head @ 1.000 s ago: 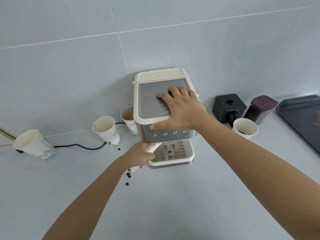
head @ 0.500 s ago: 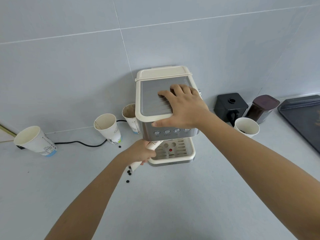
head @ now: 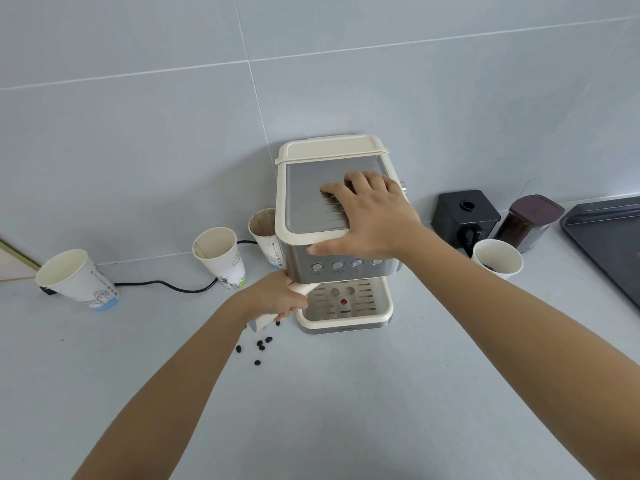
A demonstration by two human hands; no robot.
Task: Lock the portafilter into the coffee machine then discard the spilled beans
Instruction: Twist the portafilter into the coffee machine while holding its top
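Observation:
A cream and steel coffee machine (head: 308,174) stands against the tiled wall. My right hand (head: 372,216) lies flat on its top, fingers spread, thumb over the front edge. My left hand (head: 277,296) is closed around the cream portafilter handle (head: 265,322), which sticks out down-left from under the machine's front; the portafilter's head is hidden under the machine. Several dark coffee beans (head: 260,344) lie scattered on the counter just below my left hand.
Three paper cups (head: 216,251) stand left of the machine, with a black cable (head: 166,285) behind them. To the right are a black grinder (head: 465,216), a dark jar (head: 530,220), a paper cup with beans (head: 498,259) and a dark tray (head: 609,237).
The view has shifted slightly. My left hand stays on the handle at the machine's left front; more spilled beans show below it. My right hand has not moved.

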